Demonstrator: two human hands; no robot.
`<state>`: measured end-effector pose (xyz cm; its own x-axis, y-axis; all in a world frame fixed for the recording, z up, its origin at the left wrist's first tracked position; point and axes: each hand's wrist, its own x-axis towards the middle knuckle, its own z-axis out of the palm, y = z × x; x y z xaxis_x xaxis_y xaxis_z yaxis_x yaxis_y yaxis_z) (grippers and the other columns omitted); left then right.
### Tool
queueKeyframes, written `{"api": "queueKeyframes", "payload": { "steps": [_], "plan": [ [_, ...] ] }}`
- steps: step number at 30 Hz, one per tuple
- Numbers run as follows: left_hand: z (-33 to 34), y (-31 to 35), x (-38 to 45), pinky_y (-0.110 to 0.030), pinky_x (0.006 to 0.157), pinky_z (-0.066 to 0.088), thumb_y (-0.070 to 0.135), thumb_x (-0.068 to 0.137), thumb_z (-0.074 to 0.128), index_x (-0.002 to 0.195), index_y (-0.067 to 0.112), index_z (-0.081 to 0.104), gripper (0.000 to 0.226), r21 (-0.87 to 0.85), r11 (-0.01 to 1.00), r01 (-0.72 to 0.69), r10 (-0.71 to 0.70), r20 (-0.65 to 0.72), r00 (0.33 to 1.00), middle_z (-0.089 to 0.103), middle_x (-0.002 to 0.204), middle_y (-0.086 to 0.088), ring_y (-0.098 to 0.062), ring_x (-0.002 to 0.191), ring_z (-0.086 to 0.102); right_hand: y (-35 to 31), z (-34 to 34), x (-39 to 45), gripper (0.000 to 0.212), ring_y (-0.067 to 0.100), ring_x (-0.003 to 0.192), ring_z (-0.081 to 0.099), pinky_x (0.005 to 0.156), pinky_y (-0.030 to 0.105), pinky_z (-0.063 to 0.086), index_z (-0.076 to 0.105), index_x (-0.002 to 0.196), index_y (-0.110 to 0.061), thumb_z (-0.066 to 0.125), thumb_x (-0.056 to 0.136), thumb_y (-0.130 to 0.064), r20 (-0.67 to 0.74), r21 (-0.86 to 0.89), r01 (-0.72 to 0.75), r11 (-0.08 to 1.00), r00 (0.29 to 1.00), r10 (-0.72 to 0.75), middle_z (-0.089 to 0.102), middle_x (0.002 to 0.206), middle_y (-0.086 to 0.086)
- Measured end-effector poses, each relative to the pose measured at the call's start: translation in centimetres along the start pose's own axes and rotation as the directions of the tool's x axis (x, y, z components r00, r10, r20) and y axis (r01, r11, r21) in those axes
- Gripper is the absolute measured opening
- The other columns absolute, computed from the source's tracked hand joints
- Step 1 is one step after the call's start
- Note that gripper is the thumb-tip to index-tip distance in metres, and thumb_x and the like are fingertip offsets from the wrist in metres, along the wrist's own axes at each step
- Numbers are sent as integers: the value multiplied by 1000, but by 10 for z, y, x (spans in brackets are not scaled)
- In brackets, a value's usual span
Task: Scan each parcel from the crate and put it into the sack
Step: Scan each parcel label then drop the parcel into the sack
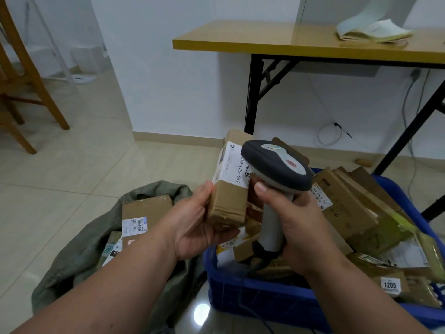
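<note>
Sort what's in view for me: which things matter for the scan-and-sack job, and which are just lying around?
In the job:
left hand holding a small parcel
right hand holding the scanner
blue crate of parcels
green sack

Lying about:
folding table
paper stack on it
wooden chair
white cable

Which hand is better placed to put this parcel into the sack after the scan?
Probably the left hand: it already holds the parcel, and the sack lies on its side. The right hand grips the scanner.

The left hand (195,222) holds a small brown box (228,189). The right hand (291,220) holds a scanner (277,165) right by its white label (234,165). A blue crate (265,300) sits below.
</note>
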<state>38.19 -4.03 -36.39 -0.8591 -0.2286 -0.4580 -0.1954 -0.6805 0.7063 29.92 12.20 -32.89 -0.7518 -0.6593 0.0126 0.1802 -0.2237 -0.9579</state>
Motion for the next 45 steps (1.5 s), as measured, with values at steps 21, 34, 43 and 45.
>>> {"api": "queueKeyframes", "payload": {
  "steps": [21, 34, 43, 45],
  "plan": [
    [-16, 27, -14, -27, 45, 52, 59, 72, 66, 87, 16, 78, 47, 99, 994, 47, -35, -120, 992, 73, 86, -14, -27, 62, 69, -18, -24, 4, 20, 16, 56, 63, 55, 23, 52, 71, 87, -33, 79, 76, -19, 157, -363, 48, 930, 987, 10, 67, 67, 9],
    [-28, 33, -11, -26, 50, 37, 50, 87, 62, 100, 24, 73, 31, 471, 866, -166, 364, -367, 856, 69, 73, 5, -12, 62, 56, -20, -22, -2, 18, 5, 48, 58, 48, 16, 45, 63, 80, -21, 75, 82, -7, 211, -551, 89, 830, 977, 35, 62, 52, -10],
    [-33, 33, -11, -32, 62, 36, 49, 87, 64, 96, 36, 75, 19, 602, 766, -224, 486, -315, 815, 70, 78, 8, -17, 71, 53, -18, -23, 0, 12, 2, 47, 57, 47, 13, 43, 66, 90, -15, 72, 82, -10, 207, -657, 105, 747, 977, 44, 62, 53, -8],
    [-33, 33, -11, -31, 61, 36, 50, 88, 63, 100, 36, 74, 21, 614, 757, -223, 488, -304, 818, 69, 80, 8, -16, 72, 52, -17, -24, 1, 9, 2, 47, 56, 46, 13, 42, 65, 87, -13, 72, 81, -10, 201, -687, 109, 718, 979, 44, 60, 52, -7]
  ]
}}
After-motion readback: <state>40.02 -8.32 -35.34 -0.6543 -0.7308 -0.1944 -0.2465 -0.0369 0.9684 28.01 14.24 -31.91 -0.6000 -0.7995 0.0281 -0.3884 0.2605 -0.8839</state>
